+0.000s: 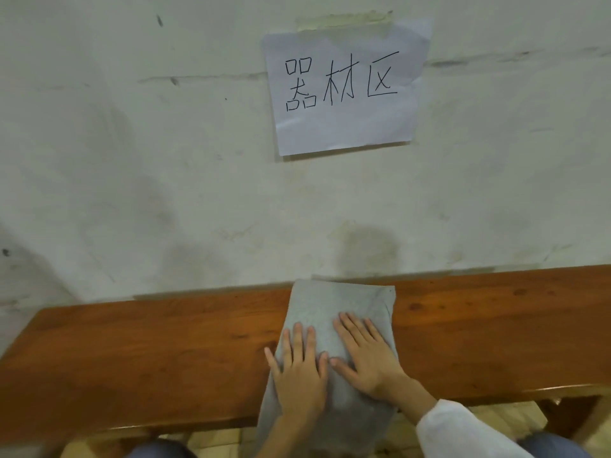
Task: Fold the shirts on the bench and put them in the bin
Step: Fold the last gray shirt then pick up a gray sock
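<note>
A grey shirt [334,302], folded into a long narrow strip, lies across the brown wooden bench [148,352]; its near end hangs over the front edge. My left hand [297,368] lies flat on the strip with straight, spread fingers. Right beside it, my right hand [363,355] presses flat on the cloth as well, and the two thumbs nearly touch. No bin is in view.
The bench stands against a stained white wall [165,160] bearing a taped paper sign [344,90] with handwritten characters. A bench leg [568,418] shows at lower right over a tiled floor. My knees in blue trousers [158,452] sit at the bottom edge.
</note>
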The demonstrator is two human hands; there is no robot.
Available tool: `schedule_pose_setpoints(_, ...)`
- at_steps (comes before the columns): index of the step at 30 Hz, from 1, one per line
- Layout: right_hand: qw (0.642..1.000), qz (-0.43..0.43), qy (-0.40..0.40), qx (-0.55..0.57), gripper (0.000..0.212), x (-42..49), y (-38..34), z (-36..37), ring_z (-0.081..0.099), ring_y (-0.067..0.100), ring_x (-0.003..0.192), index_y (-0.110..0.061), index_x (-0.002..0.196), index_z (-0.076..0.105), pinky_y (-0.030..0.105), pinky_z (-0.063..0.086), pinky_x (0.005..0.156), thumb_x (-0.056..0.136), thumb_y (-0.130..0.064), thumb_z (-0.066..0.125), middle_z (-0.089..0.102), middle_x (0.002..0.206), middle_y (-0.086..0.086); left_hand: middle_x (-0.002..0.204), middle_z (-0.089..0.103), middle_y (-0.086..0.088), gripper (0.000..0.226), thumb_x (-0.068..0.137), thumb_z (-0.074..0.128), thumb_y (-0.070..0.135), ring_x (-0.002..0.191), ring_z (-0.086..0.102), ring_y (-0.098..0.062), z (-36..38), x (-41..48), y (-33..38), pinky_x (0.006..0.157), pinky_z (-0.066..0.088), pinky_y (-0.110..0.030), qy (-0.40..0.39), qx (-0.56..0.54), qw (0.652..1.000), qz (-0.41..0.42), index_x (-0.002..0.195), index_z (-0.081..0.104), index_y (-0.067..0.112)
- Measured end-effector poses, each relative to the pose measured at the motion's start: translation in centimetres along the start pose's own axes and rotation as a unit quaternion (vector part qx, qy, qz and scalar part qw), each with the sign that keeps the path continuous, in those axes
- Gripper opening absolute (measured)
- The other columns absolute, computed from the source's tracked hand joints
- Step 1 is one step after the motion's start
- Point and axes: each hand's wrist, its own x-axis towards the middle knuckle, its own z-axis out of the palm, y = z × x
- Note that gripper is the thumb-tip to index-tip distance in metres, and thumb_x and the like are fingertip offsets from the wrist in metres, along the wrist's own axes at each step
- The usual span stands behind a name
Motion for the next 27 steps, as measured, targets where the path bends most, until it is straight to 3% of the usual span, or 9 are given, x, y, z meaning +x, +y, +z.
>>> schedule_pose_setpoints(2,1.000,-0.025,-0.007,0.003,0.069,-0.7,-0.5,-0.4,0.040,0.016,0.134,-0.015,0.141,0.041,0.035,0.020,0.106,0.095,-0.061,0.018,0.045,0.145,0.003,0.130,0.060,-0.007,0.065,0.098,0.011,0.048,0.122,0.053,-0.030,0.2,-1.4,0.2,0.112,-0.007,-0.050,-0.017,-0.014,0.999,-0.035,0.123,0.064,0.019)
schedule_pose_setpoints(6,0.997,-0.067,-0.026,-0.022,0.066,-1.8,-0.7,-0.8,0.034,0.017,0.138,-0.015,0.142,0.040,0.034,0.018,0.109,0.097,-0.059,0.020,0.043,0.147,0.003,0.117,0.067,-0.010,0.056,0.079,0.037,0.051,0.111,0.062,-0.034,-0.3,-3.3,0.4,0.111,0.002,-0.053,-0.005,0.006,0.998,-0.056,0.110,0.071,0.019)
schedule_pose_setpoints(9,0.997,-0.065,-0.024,-0.023,0.059,-3.2,-0.3,-0.1,0.034,0.017,0.138,-0.014,0.140,0.042,0.033,0.015,0.111,0.100,-0.051,0.018,0.042,0.146,0.004,0.114,0.067,-0.011,0.050,0.074,0.049,0.052,0.117,0.058,-0.033,-1.7,-3.1,-0.9,0.107,0.019,-0.055,-0.002,0.045,0.999,0.012,0.106,0.069,0.019)
schedule_pose_setpoints(11,0.999,-0.036,-0.016,-0.016,0.058,-4.4,0.6,0.0,0.032,0.016,0.137,-0.016,0.140,0.041,0.030,0.009,0.112,0.101,-0.049,0.015,0.044,0.145,0.003,0.132,0.057,-0.010,0.051,0.088,0.039,0.051,0.129,0.047,-0.030,-1.9,-2.2,-2.1,0.115,0.015,-0.049,-0.005,0.081,0.991,0.109,0.120,0.064,0.019)
schedule_pose_setpoints(16,0.998,-0.056,0.026,-0.006,0.075,-6.7,3.6,0.6,-0.020,0.007,0.142,-0.028,0.146,-0.008,0.022,-0.017,0.112,0.086,-0.073,0.001,-0.021,0.151,-0.014,0.159,0.006,0.004,0.062,0.097,0.008,0.060,0.146,-0.005,-0.015,-1.8,-1.7,-4.1,0.118,-0.014,-0.038,-0.049,0.114,0.960,0.252,0.149,0.008,0.028)
schedule_pose_setpoints(18,0.996,-0.068,0.025,-0.042,0.087,-7.4,3.6,0.3,-0.001,0.014,0.146,-0.022,0.149,-0.002,0.024,-0.012,0.113,0.085,-0.080,0.012,-0.004,0.157,-0.008,0.159,0.011,0.001,0.073,0.093,0.017,0.069,0.146,0.005,-0.018,-1.7,-1.7,-4.3,0.116,-0.002,-0.040,-0.054,0.128,0.954,0.264,0.150,0.010,0.023)
schedule_pose_setpoints(21,0.995,0.014,-0.098,-0.002,0.093,-7.1,3.2,0.4,0.043,0.015,0.132,-0.014,0.151,0.008,0.032,0.002,0.113,0.084,-0.079,0.011,0.044,0.145,-0.001,0.153,0.030,-0.007,0.094,0.082,0.027,0.078,0.140,0.031,-0.025,-1.8,-1.8,-4.8,0.114,0.007,-0.043,-0.090,0.173,0.943,0.270,0.150,0.020,0.014)
schedule_pose_setpoints(23,0.989,0.041,-0.136,0.044,0.087,-6.9,3.0,1.1,0.046,0.015,0.129,-0.012,0.151,0.003,0.034,0.001,0.114,0.088,-0.072,0.005,0.050,0.140,0.000,0.155,0.023,-0.010,0.106,0.075,0.040,0.076,0.142,0.025,-0.028,-1.6,-1.7,-5.2,0.119,0.008,-0.049,-0.093,0.180,0.933,0.297,0.152,0.006,0.011)
schedule_pose_setpoints(27,0.993,0.030,-0.116,0.020,0.063,-7.5,2.0,1.8,0.039,0.022,0.135,-0.024,0.150,0.007,0.037,0.003,0.113,0.097,-0.057,0.002,0.049,0.141,0.003,0.151,0.034,-0.010,0.116,0.073,0.058,0.072,0.138,0.032,-0.028,-2.0,-2.3,-4.8,0.106,0.038,-0.046,-0.121,0.153,0.943,0.269,0.151,0.000,0.009)
